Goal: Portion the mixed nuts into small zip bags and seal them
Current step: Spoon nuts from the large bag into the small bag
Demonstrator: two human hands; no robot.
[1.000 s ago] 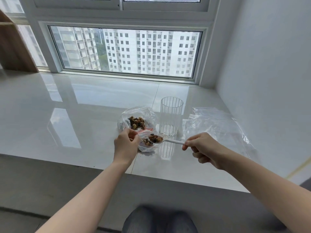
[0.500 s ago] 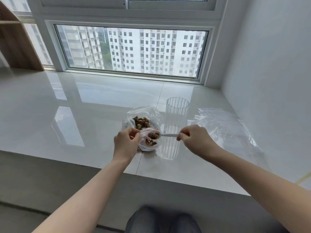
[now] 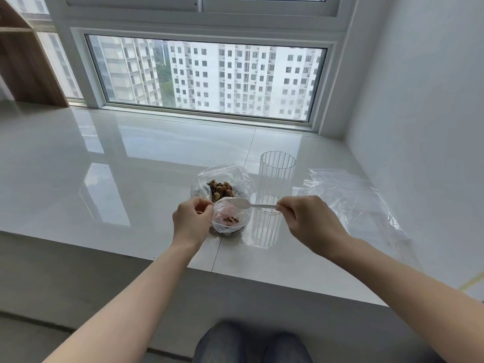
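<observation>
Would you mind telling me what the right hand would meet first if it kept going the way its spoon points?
Probably the left hand, holding the small bag open; depth is unclear.

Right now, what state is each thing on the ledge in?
Small zip bag: mouth open, a few nuts inside, left hand pinching its rim.
Spoon: empty, over the small bag, pinched by right hand.
Big nut bag: open, nuts inside.
Ribbed glass: upright, empty.
Spare bags: flat, empty.

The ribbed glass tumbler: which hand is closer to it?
Right. The right hand holds the white spoon just in front of the ribbed glass tumbler; the left hand holds the small bag beyond.
</observation>
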